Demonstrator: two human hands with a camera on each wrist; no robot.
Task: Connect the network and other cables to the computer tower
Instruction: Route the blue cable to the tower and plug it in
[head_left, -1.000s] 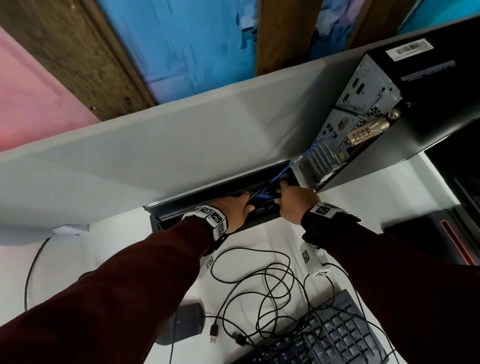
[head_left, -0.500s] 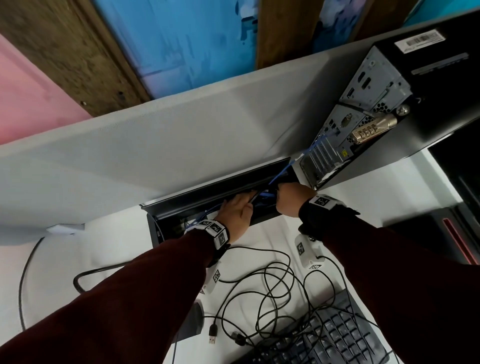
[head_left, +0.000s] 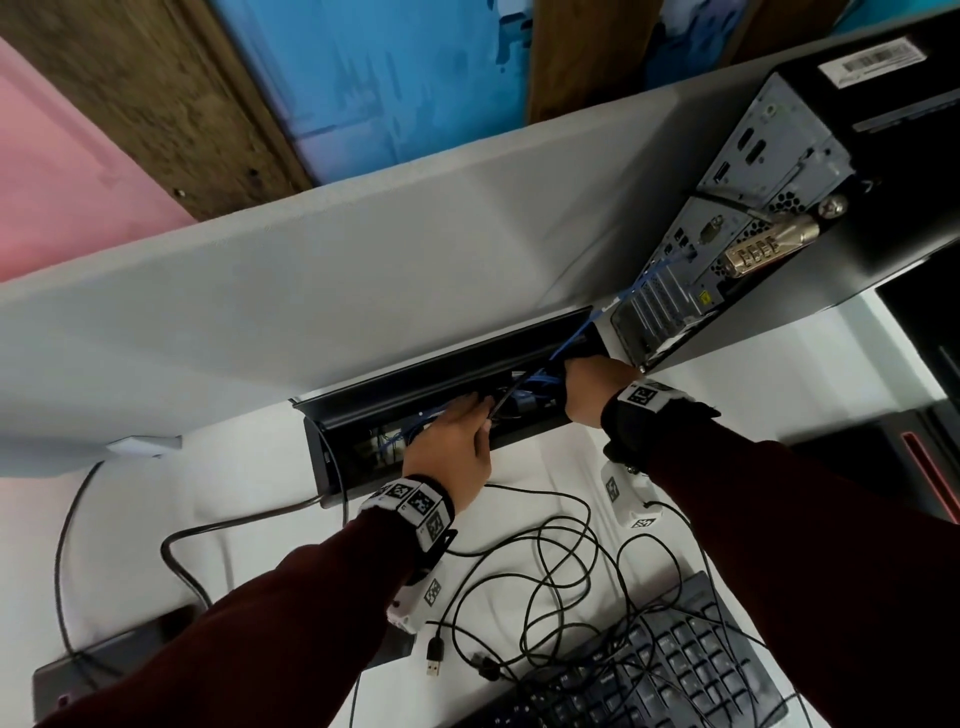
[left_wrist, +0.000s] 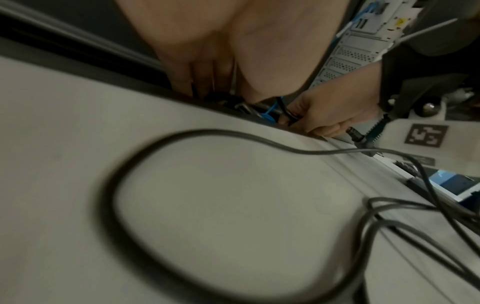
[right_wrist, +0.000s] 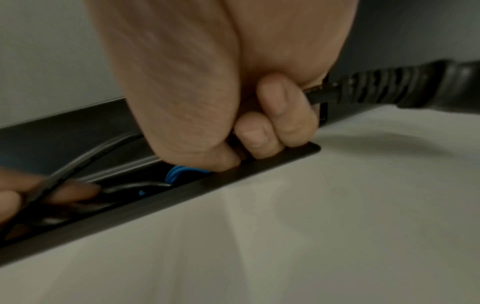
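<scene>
Pulled back from the tray now – my left hand, fingers straight among its cables, right hand curled round a black plug, blue cable running up to the tower.

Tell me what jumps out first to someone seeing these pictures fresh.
Both hands reach into the open black cable tray at the desk's back edge: the left hand beside the right hand. A blue network cable runs from the tray up to the computer tower at upper right. Loose black cables sprawl nearer, by the keyboard.
</scene>
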